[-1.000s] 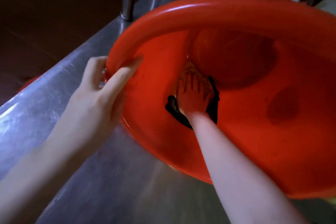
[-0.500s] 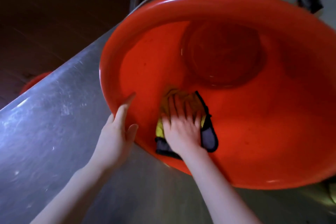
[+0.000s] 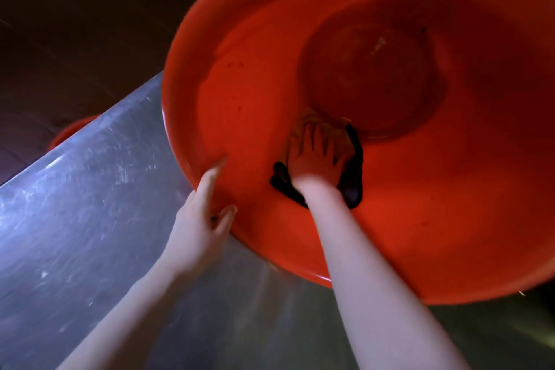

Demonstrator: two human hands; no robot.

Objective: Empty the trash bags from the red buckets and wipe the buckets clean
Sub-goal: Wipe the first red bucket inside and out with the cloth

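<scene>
The right hand (image 3: 316, 159), fingers spread flat, now presses the yellow-and-black cloth (image 3: 355, 165) deeper toward the base of the tilted red plastic bucket (image 3: 420, 204) on the steel worktop (image 3: 90, 189), no longer by its rim. The left hand (image 3: 198, 225) braces the rim, its visible fingers straight. The wiping looks to be mid-way.

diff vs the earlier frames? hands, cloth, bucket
Left hand released its grip high on the rim of the red bucket, slid down toward the person, now rests there with straight fingers. Right hand dragged the cloth toward the rim, then pushed it back toward the base. Unchanged: palm flat on cloth, bucket tilted on steel counter.
</scene>
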